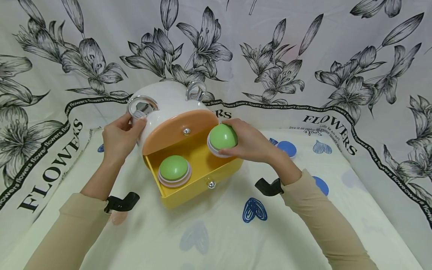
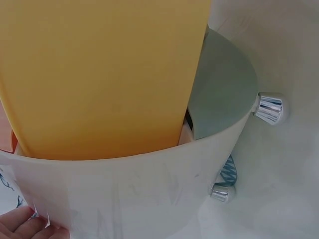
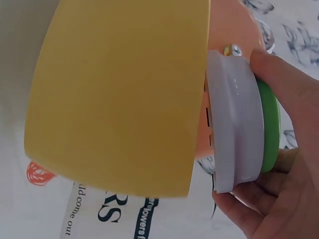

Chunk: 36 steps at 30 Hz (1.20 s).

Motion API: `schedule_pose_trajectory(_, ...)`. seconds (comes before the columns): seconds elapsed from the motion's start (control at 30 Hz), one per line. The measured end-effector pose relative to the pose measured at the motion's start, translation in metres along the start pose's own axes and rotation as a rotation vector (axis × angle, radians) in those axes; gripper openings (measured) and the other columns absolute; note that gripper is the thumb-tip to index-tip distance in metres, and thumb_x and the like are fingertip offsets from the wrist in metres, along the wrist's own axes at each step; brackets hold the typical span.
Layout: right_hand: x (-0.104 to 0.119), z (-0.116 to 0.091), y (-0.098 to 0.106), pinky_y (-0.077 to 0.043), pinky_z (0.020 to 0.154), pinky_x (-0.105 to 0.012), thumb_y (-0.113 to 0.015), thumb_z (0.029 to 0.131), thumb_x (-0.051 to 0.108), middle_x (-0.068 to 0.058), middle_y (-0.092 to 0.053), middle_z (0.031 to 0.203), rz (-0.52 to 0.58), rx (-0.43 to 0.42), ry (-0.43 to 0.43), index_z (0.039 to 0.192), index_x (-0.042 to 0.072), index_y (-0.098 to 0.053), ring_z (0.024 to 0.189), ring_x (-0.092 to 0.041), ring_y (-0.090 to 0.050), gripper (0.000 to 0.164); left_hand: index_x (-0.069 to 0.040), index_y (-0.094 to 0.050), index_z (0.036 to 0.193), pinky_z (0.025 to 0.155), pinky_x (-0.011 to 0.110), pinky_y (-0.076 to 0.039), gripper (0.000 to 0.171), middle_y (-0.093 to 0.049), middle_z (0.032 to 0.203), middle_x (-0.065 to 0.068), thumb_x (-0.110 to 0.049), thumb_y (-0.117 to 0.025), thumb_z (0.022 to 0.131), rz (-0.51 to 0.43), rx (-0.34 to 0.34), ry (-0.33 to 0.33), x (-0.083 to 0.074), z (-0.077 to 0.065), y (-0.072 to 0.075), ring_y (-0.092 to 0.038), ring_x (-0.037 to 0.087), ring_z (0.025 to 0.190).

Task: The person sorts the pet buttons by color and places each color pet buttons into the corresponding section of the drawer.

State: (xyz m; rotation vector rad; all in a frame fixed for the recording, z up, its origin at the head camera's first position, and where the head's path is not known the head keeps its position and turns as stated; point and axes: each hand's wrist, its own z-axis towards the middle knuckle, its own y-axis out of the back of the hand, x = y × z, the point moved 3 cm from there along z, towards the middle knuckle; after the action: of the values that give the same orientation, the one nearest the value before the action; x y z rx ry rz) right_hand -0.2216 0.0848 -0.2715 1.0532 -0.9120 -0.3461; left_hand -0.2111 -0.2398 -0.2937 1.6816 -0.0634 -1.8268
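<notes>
A white dome-shaped drawer box has an orange front panel and a pulled-out yellow drawer with a small silver knob. My left hand grips the box's left side at a chrome ring; in the left wrist view, several of its fingertips touch the white shell. In my right hand is a round push button with a green top and white base, held tilted at the drawer's right end. A second green push button sits inside the drawer at the left.
Another chrome ring stands on the box's top right. Beneath lies a white cloth with blue and pale hearts. A flower-printed curtain hangs behind. The left wrist view shows silver feet and a grey-green panel on the box.
</notes>
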Motion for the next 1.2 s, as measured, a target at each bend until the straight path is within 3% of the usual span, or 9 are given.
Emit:
schedule_pose_trajectory(0.37, 0.007, 0.017, -0.020, -0.048, 0.084, -0.029, -0.076, 0.072, 0.039, -0.004, -0.054, 0.113, -0.026, 0.090, 0.062, 0.131, 0.003, -0.044, 0.098, -0.016, -0.052, 0.076, -0.023, -0.046, 0.136, 0.067, 0.006, -0.047, 0.061, -0.057, 0.127, 0.004, -0.050, -0.058, 0.083, 0.008, 0.002, 0.008, 0.000, -0.001, 0.000, -0.055, 0.011, 0.100)
schedule_pose_trajectory(0.57, 0.011, 0.025, -0.030, -0.047, 0.084, -0.027, -0.077, 0.071, 0.037, -0.001, -0.055, 0.109, -0.041, 0.148, 0.090, 0.123, 0.007, -0.048, 0.096, -0.014, -0.051, 0.067, -0.022, -0.046, 0.136, 0.064, 0.005, -0.046, 0.061, -0.058, 0.126, 0.004, -0.050, -0.059, 0.083, 0.002, 0.002, -0.002, 0.000, -0.001, 0.000, -0.055, 0.008, 0.095)
schedule_pose_trajectory(0.9, 0.019, 0.035, -0.043, -0.046, 0.086, -0.026, -0.073, 0.075, 0.034, -0.001, -0.052, 0.111, -0.076, 0.271, 0.034, 0.124, 0.008, -0.044, 0.096, -0.014, -0.051, 0.063, -0.022, -0.046, 0.136, 0.065, 0.005, -0.046, 0.061, -0.058, 0.126, 0.004, -0.050, -0.058, 0.083, -0.001, 0.007, 0.007, 0.001, 0.000, 0.000, -0.054, 0.008, 0.097)
schedule_pose_trajectory(1.2, 0.016, 0.043, -0.054, -0.044, 0.090, -0.027, -0.073, 0.076, 0.033, -0.003, -0.052, 0.116, -0.111, 0.328, 0.019, 0.129, 0.006, -0.042, 0.101, -0.014, -0.050, 0.067, -0.022, -0.048, 0.135, 0.062, 0.006, -0.046, 0.060, -0.060, 0.122, 0.005, -0.050, -0.059, 0.083, -0.005, -0.007, 0.003, 0.000, -0.001, 0.000, -0.052, 0.010, 0.092)
